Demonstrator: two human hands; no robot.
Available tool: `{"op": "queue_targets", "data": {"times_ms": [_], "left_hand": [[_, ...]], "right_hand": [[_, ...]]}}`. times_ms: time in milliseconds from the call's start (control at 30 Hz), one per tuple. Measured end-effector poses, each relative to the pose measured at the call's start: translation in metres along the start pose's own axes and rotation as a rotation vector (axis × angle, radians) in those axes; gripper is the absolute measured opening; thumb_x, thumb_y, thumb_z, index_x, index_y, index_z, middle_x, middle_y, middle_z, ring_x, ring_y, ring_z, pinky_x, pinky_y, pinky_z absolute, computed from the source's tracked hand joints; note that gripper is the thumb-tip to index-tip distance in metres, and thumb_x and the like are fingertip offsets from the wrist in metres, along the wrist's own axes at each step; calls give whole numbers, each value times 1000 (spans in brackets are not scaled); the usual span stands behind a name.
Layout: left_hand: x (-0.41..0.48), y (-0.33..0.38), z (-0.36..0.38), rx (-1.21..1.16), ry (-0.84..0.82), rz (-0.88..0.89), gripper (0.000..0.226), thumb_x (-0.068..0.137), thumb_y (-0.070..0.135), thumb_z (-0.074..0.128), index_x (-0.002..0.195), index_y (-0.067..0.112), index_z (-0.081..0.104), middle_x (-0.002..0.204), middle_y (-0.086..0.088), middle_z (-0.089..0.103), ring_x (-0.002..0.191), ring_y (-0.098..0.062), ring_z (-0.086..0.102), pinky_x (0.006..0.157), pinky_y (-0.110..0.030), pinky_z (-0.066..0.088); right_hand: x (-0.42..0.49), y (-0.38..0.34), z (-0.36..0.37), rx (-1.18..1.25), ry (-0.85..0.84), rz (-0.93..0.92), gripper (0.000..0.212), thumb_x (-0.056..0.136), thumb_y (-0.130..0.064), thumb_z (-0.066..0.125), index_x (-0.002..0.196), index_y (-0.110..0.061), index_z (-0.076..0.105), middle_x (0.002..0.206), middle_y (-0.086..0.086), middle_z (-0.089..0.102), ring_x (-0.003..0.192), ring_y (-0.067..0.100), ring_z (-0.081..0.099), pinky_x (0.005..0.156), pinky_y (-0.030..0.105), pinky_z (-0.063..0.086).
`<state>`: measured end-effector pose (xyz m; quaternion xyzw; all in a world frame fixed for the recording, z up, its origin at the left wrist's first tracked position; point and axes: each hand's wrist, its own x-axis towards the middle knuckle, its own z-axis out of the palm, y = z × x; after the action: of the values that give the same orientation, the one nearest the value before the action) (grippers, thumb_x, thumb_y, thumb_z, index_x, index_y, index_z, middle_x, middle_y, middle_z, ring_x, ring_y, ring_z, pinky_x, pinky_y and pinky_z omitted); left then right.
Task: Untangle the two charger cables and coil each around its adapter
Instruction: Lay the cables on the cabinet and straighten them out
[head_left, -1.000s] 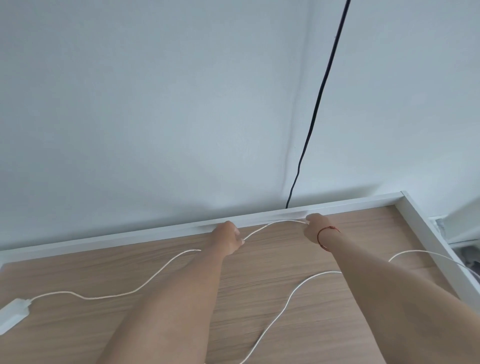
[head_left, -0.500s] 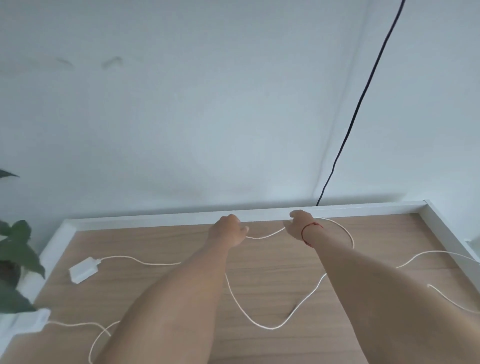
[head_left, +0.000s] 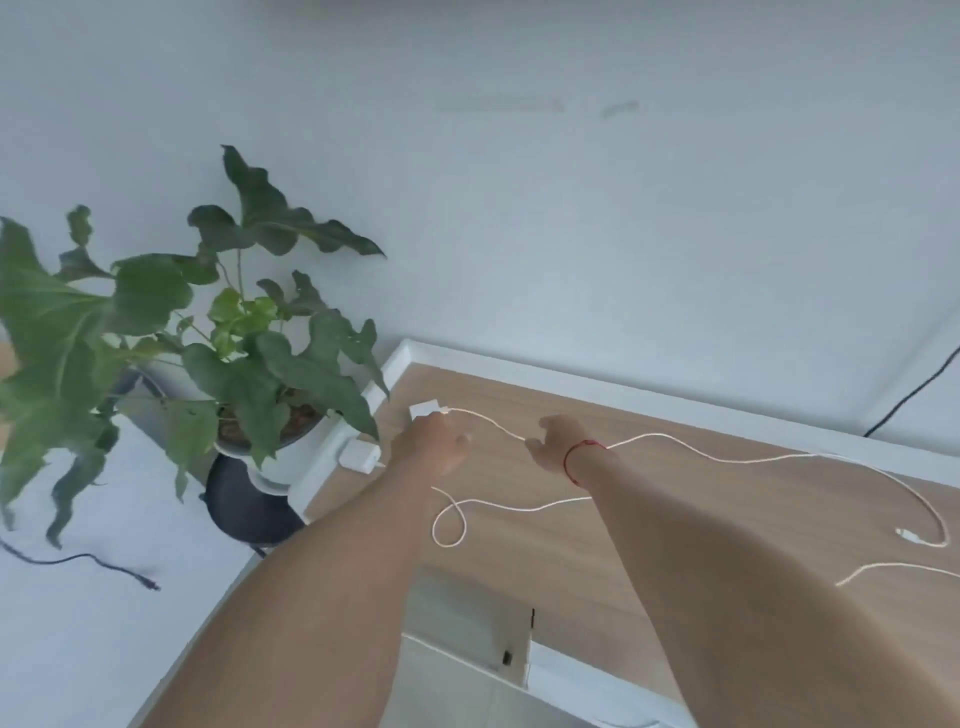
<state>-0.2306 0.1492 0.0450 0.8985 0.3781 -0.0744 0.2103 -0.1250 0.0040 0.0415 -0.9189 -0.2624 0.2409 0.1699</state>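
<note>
Nearest, second cable (head_left: 509, 506) lies slack in a loop on the tabletop (head_left: 779, 509), clear of the other one, so the untangling looks done; it likely runs to near adapter (head_left: 359, 456) at the edge. Right hand (head_left: 556, 441) pinches first cable (head_left: 488, 422), probably to feed it for coiling. Left hand (head_left: 431, 447) reaches onto far adapter (head_left: 425, 410), its grip too blurred to tell.

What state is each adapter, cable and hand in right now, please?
Far adapter, lying flat, no cable coiled round it.
Near adapter, lying untouched, cable uncoiled.
Far cable, slack, pinched by right hand.
Near cable, loose, one small loop.
Left hand, at far adapter, grip unclear.
</note>
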Motion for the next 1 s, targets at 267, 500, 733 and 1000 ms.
{"op": "queue_targets", "data": {"times_ms": [267,500,733,1000], "left_hand": [[1,-108,-27,-42,21,-142,42,94,36,50,130,15,54,128,-4,57,118,-24,54,91,-33,44],[42,-158,-26,-116,-73,-159,52,94,38,52,139,13,47,144,-2,47,128,-23,48,101,-33,41],[88,-183,-15,-66,-106,-65,54,90,29,63,139,14,46,139,-4,48,124,-24,50,97,-35,45],[132,-199,9,46,-161,203,43,80,13,64,122,16,54,125,-1,53,109,-27,55,79,-34,47]], "right_hand": [[28,-101,58,-103,-95,-148,50,96,-30,47,141,-8,41,145,10,44,133,27,42,106,33,36],[74,-144,98,-96,-212,-143,49,97,-26,46,141,-7,40,142,11,45,130,27,44,103,33,37],[99,-151,127,-105,-284,-51,50,94,-23,52,140,-8,42,143,10,43,132,27,42,105,33,37],[112,-158,165,-27,-289,132,47,88,-14,55,134,-11,49,133,8,53,120,27,54,93,31,47]]}}
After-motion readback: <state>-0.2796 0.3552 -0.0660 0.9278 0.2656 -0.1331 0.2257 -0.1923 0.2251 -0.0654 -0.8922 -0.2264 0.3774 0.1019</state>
